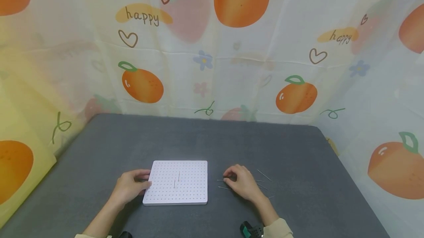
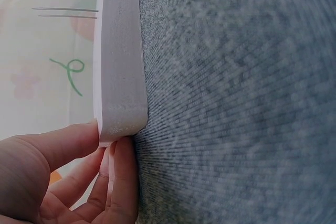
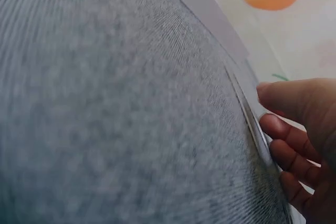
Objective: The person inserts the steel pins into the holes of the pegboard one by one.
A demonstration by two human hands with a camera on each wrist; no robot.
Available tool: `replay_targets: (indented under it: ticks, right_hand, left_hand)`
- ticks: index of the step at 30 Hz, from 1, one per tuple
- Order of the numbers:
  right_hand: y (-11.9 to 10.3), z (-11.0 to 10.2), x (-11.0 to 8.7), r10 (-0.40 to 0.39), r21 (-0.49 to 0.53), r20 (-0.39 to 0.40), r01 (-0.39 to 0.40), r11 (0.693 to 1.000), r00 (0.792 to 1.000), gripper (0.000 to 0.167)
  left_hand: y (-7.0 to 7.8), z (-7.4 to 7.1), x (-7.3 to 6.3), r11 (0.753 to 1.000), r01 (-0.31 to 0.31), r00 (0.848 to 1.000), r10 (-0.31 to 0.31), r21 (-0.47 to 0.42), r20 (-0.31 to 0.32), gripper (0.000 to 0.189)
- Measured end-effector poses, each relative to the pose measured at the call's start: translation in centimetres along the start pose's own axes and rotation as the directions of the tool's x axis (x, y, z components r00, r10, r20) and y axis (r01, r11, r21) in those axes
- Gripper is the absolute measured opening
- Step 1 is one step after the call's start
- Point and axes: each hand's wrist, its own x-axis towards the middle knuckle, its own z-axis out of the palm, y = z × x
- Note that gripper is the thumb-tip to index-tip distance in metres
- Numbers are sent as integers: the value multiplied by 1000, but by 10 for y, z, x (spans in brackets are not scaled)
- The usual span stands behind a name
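A white square board with rows of small holes lies on the table, left of centre. Two thin metal pins stand upright near its middle; the left wrist view shows them sticking out from its face. My left hand grips the board's left edge, thumb at the upper edge and fingers against the side. To the right of the board, my right hand hovers low over several loose metal pins. Its thumb and forefinger are bent with a gap between them, and no pin shows there.
The dark grey table reaches back to a fruit-patterned cloth that hangs behind and at both sides. A black and green device is at the right wrist, by the frame's lower edge.
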Motion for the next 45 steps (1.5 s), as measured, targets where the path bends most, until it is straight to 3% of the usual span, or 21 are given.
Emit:
replay_targets:
  ticks: [12,45]
  right_hand:
    - [0,0,0,22,-27,48,-21,999,999,13]
    - [0,0,5,21,-88,56,-16,996,998,11]
  left_hand:
    - [2,1,1,1000,23,1000,-23,7,-6,44]
    - [2,-1,-1,1000,11,1000,-11,23,-10,44]
